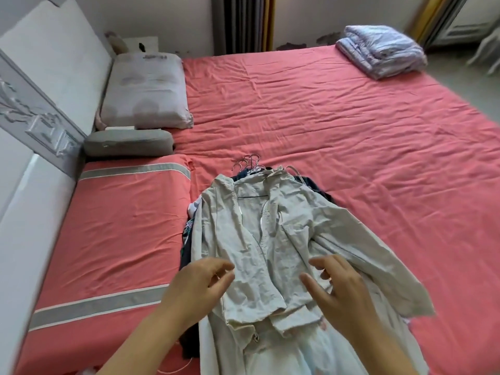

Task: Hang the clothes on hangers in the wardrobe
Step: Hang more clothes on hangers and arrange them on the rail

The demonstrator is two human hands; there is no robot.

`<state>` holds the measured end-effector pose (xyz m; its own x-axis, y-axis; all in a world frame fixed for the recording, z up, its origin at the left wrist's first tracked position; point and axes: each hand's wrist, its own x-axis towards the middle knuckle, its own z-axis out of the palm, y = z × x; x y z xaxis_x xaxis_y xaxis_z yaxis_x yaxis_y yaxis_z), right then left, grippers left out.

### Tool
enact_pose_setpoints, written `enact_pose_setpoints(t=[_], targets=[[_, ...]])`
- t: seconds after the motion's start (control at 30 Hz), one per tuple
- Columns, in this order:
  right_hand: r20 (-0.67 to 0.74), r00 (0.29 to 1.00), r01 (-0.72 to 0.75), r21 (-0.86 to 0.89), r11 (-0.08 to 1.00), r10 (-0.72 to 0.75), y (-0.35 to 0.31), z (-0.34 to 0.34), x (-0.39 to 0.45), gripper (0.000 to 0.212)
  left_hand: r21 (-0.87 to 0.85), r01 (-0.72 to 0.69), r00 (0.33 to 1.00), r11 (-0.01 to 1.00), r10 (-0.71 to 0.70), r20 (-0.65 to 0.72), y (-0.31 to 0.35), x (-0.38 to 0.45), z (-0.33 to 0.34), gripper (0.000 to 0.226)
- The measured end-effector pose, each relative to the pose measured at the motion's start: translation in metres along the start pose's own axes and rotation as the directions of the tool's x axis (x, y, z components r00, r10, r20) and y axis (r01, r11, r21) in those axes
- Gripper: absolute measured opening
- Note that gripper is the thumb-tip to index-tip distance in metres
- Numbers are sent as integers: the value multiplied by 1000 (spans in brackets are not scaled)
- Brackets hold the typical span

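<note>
A cream zip-up jacket lies front-up on a hanger, topping a pile of clothes on the pink bed. Several metal hanger hooks stick out at the pile's far end. Dark garments and a pale blue one show beneath the jacket. My left hand hovers at the jacket's lower left edge with fingers loosely bent, holding nothing. My right hand hovers over the lower right front, fingers spread and relaxed.
A pink quilt with grey stripes lies left of the pile. Two pillows sit by the white headboard. A folded striped blanket rests at the far right corner. Curtains hang behind the bed.
</note>
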<state>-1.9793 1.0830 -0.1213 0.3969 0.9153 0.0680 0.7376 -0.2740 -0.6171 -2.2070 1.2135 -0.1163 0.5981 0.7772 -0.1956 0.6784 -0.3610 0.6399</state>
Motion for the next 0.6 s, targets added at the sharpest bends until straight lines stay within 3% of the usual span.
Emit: enact_pose_setpoints(t=[0.17, 0.47, 0.6], targets=[[79, 997, 9, 5, 1000, -9, 47, 10, 99, 26, -42, 96, 995, 994, -97, -10, -1, 77, 22, 18], [129, 992, -5, -7, 1000, 6, 145, 84, 273, 42, -77, 282, 956, 956, -287, -60, -47, 257, 75, 29], [149, 988, -23, -46, 999, 29, 172, 122, 323, 39, -150, 408, 893, 901, -428, -139, -78, 327, 96, 31]])
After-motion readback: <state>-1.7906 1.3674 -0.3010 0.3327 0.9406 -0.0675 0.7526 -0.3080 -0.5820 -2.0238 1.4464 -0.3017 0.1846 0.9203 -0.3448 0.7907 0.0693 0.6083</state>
